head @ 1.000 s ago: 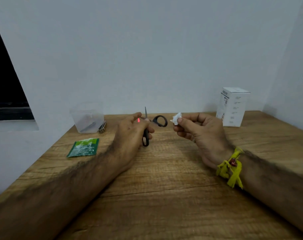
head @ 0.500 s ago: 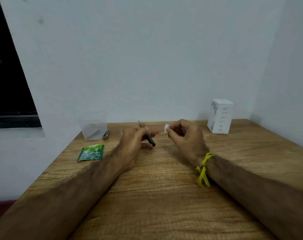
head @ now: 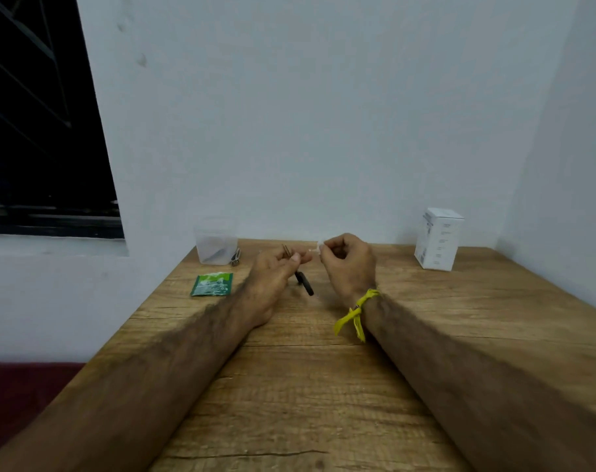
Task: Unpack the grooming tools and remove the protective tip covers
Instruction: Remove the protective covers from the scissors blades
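My left hand (head: 274,270) grips small black-handled scissors (head: 303,282); the metal blades stick up past my fingers and the black handles hang down toward the wooden table (head: 289,386). Just to the right, my right hand (head: 347,264) pinches a small white tip cover (head: 318,246) between thumb and fingertips. The cover sits a short gap away from the scissors, apart from the blades. Both hands hover low over the far middle of the table.
A clear plastic container (head: 216,240) stands at the back left with a metal tool (head: 235,257) leaning beside it. A green sachet (head: 212,284) lies in front of it. A white box (head: 438,238) stands at the back right. Walls close in behind and on the right.
The camera tilted up, so hands appear farther away. The scissors turned in my left hand, handles now pointing down. My right hand keeps the white cover pinched beside them.
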`<state>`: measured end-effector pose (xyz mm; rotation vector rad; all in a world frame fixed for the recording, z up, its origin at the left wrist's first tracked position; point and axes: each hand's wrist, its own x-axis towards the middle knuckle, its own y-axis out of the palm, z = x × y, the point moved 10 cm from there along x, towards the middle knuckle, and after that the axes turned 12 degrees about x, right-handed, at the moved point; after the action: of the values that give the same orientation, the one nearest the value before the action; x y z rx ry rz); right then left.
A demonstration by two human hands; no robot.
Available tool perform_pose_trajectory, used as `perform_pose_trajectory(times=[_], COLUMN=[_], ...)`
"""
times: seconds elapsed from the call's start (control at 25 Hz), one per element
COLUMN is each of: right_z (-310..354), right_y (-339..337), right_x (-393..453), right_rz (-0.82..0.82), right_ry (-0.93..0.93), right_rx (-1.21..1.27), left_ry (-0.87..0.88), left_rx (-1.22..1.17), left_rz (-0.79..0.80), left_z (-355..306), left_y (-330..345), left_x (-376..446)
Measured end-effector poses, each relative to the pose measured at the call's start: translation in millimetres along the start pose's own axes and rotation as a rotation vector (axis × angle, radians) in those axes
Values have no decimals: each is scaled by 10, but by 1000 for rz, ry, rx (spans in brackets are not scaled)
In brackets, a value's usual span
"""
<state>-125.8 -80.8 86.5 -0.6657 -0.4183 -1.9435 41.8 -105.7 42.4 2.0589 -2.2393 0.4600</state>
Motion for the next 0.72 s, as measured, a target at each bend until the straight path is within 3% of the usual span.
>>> perform_pose_trajectory(times=[0.28,0.48,0.6,0.72], right_z=[-201,-245,-210,-183], right_y=[64,273,307,240], right_x=[20,-77,-127,-91], right_rz=[109,194,221,203], right_ry=[206,405,388,340], right_rx=[256,453,374,279], left_ry=[6,-17,-11,39], left_rx=[-157,-120,-167,-138], left_rz=[-86,-193,-205,-105], left_z=[96,106,41,-90], left_y=[-161,-357,-395,-305], left_x=[195,254,220,179])
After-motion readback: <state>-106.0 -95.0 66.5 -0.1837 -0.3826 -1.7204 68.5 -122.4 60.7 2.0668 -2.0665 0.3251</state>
